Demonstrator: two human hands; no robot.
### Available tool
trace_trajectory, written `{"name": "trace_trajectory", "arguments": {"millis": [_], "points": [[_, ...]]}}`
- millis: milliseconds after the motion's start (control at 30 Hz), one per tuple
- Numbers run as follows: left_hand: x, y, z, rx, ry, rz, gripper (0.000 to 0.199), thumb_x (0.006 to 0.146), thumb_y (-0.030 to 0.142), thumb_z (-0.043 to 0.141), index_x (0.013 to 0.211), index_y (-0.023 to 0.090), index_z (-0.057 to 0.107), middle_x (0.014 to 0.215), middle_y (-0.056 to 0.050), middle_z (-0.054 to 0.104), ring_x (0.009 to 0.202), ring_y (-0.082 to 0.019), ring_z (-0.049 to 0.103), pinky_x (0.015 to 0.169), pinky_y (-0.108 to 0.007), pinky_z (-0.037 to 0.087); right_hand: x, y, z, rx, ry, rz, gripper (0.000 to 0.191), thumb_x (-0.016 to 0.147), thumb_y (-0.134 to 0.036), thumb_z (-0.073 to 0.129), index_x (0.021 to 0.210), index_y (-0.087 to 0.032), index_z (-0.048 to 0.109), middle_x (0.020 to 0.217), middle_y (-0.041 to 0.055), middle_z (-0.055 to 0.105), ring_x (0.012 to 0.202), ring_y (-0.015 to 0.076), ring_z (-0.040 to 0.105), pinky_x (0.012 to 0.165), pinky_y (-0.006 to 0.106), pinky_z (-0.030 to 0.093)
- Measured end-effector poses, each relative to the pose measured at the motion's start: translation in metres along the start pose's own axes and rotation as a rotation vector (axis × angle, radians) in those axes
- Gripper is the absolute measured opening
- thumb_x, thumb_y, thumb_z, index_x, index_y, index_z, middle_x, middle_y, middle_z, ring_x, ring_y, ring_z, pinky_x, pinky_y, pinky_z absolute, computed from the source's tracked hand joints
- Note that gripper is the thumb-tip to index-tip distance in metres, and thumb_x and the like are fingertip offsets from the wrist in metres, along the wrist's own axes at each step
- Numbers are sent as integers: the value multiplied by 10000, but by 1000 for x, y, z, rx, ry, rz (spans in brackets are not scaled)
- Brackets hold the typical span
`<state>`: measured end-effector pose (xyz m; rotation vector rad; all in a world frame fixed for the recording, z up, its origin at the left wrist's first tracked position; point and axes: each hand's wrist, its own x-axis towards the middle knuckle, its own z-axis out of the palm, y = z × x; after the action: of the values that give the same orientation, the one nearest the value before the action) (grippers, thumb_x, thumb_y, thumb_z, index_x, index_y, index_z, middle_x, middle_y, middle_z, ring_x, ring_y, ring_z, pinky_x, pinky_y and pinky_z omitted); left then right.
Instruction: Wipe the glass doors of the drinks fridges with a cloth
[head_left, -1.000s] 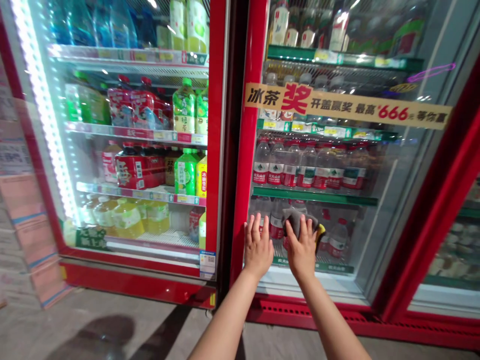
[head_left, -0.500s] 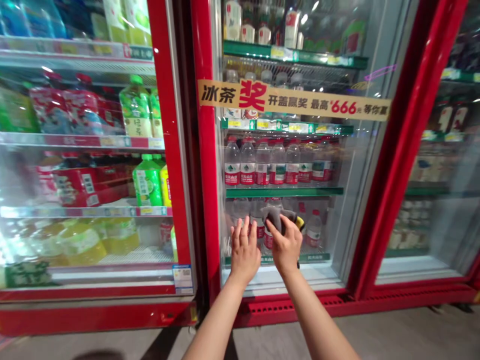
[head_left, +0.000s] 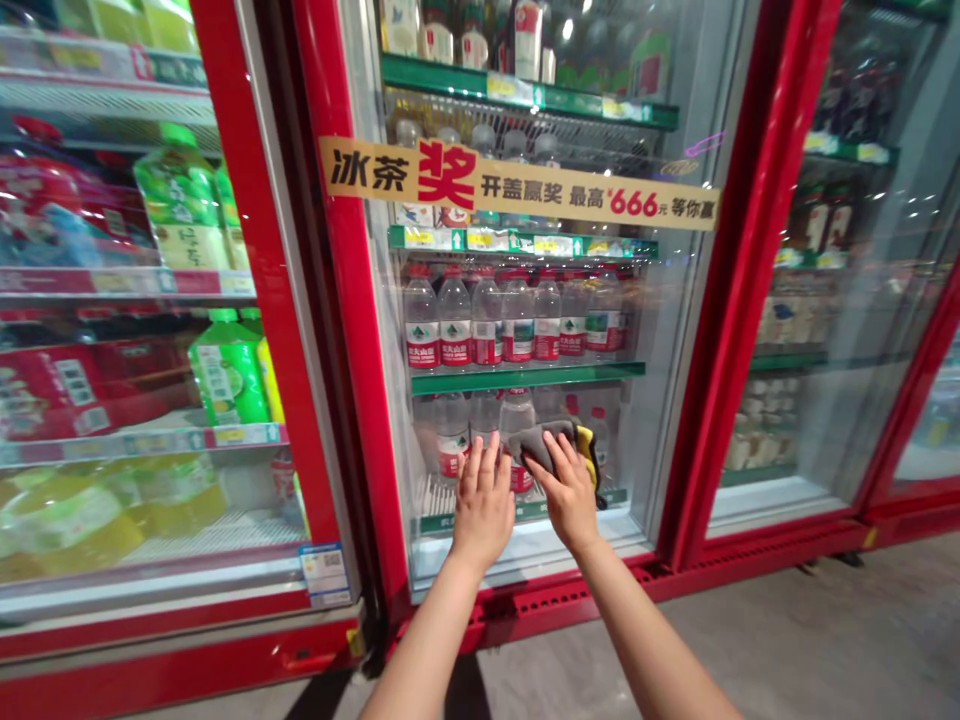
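Note:
Under my right hand (head_left: pixel 571 498) is a grey cleaning cloth (head_left: pixel 534 442) with a yellow-and-black edge, bunched against the lower part of a glass cooler door (head_left: pixel 637 430). The fingers lie over the cloth and hold it at the glass. To its left, my left hand (head_left: pixel 482 510) has its fingers stretched out and apart, at the same glass, with nothing in it. Whether that palm touches the glass I cannot tell. Behind the pane stand water bottles (head_left: pixel 452 445) with red and white labels, partly hidden by the cloth and hands.
A beige banner (head_left: pixel 525 188) with printed characters crosses the door. Red frames (head_left: pixel 330 300) border it. Another cooler with green drink bottles (head_left: pixel 180 200) stands left, and more cooler doors (head_left: pixel 795 400) stand right. Grey floor (head_left: pixel 810 640) lies below.
My view has shifted to the right, so the cooler appears further left. The cloth looks more spread out, showing more of its yellow edge. My left hand stays open at the glass.

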<state>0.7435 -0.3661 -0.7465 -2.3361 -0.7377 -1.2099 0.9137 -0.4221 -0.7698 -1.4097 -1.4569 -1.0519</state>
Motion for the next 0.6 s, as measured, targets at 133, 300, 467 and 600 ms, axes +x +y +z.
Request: {"name": "trace_trajectory", "arguments": {"millis": [133, 300, 467, 600], "points": [[2, 7, 4, 24, -15, 31, 741, 875, 291, 658, 1554, 223, 368, 1684, -106, 222, 1565, -324, 137, 1258, -549, 227, 25, 29, -17, 18, -55, 0, 546, 953, -76, 480, 1358, -416, 613, 1605, -6, 414, 1505, 245, 330, 1176, 517, 365], [3, 11, 10, 41, -47, 74, 806, 874, 292, 661, 1588, 277, 287, 1684, -70, 232, 1563, -310, 152, 1254, -537, 244, 6, 42, -9, 52, 220, 191, 540, 974, -102, 418, 1432, -352, 557, 1659, 33, 301, 1532, 280, 262, 1171, 570, 369], [6, 18, 18, 35, -43, 89, 827, 879, 284, 646, 1601, 281, 244, 1687, -61, 216, 1567, -312, 131, 1263, -553, 211, 10, 45, -13, 63, 103, 102, 557, 955, -78, 438, 1392, -388, 589, 1641, 6, 345, 1531, 258, 269, 1183, 543, 369], [9, 24, 21, 26, -69, 110, 868, 866, 294, 668, 1606, 292, 217, 1690, -54, 200, 1568, -318, 119, 1261, -566, 203, 37, 68, -28, 69, 102, 204, 638, 925, -57, 429, 1458, -397, 514, 1676, -11, 256, 1545, 269, 224, 1198, 559, 343]]}}
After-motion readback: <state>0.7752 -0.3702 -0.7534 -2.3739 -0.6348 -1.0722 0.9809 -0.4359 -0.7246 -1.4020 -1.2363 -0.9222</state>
